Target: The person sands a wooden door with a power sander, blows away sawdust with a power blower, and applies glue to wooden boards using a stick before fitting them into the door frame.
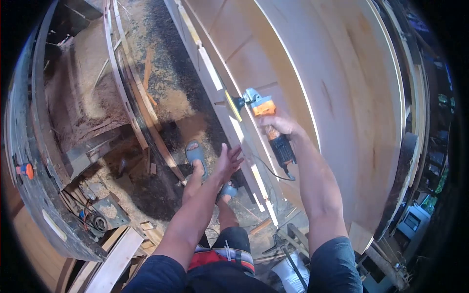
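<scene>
My right hand [279,123] is wrapped round an orange and black angle grinder [264,106], whose cord curves away below it. The grinder's disc [232,105], seen edge-on with a yellow rim, is at the narrow edge of a long wooden panel [246,139]. Left of that edge, my left hand [228,161] has its fingers spread and holds nothing. Whether its fingertips touch the panel's side, I cannot tell.
Large curved wooden panels [337,88] fill the right side. Long wooden strips [128,93] lie at the left over a floor with sawdust. A dark curved beam [44,195] stands far left, near a coiled cable [99,223]. Planks [115,259] lie at bottom left.
</scene>
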`<state>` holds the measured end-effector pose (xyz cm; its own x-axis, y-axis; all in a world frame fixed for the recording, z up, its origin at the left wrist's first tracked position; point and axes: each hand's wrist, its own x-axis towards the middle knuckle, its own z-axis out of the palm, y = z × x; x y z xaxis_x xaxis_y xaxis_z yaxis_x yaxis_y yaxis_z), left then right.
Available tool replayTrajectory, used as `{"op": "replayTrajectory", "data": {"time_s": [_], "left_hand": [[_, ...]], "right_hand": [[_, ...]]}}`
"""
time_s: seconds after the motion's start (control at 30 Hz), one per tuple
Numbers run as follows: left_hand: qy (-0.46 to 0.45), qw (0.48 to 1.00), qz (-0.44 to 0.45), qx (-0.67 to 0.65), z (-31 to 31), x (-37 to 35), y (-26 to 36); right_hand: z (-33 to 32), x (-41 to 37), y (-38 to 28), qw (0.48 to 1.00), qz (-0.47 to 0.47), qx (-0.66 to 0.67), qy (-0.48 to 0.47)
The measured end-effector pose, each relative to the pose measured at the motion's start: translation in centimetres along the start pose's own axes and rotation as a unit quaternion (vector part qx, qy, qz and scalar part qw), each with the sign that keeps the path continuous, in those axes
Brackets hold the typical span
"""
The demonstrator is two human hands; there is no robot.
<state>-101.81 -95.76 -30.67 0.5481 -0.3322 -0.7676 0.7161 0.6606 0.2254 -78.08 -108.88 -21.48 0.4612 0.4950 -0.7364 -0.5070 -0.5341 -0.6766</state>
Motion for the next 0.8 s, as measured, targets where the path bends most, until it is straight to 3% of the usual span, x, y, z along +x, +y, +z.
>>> {"op": "replayTrajectory", "data": {"time_s": [0.17, 0.27, 0.3, 0.5, 0.6, 0.67, 0.73, 0.8], "left_hand": [[-0.017, 0.999, -0.013, -0.026, -1.5, 0.2, -0.8], [-0.030, 0.999, -0.015, -0.041, -0.9, 0.3, -1.3], [-0.023, 0.999, -0.015, -0.035, -0.7, 0.3, -1.1], [-0.008, 1.000, -0.011, -0.011, 0.3, -0.1, -0.5], [0.002, 0.999, -0.008, -0.036, 1.0, -0.6, -0.5], [-0.009, 1.000, -0.001, -0.022, 0.8, -0.4, -0.9], [0.000, 1.000, 0.005, -0.019, 1.2, -0.6, -1.0], [0.013, 1.000, 0.011, -0.016, 1.6, -0.6, -1.5]], "right_hand": [[1.4, -4.8, 2.7, 0.997, 0.037, 0.068, 0.018], [2.3, -8.0, 4.9, 0.993, 0.036, 0.063, 0.093], [2.3, -8.2, 5.7, 0.994, 0.012, 0.012, 0.110], [0.6, -11.4, 9.3, 0.997, 0.069, -0.024, 0.040], [0.6, -12.7, 12.6, 0.992, 0.021, -0.091, 0.089], [0.3, -13.0, 16.7, 0.996, 0.032, -0.036, 0.079], [0.4, -14.2, 16.8, 0.993, 0.056, -0.066, 0.084], [0.4, -16.3, 16.2, 0.974, 0.095, -0.176, 0.105]]}}
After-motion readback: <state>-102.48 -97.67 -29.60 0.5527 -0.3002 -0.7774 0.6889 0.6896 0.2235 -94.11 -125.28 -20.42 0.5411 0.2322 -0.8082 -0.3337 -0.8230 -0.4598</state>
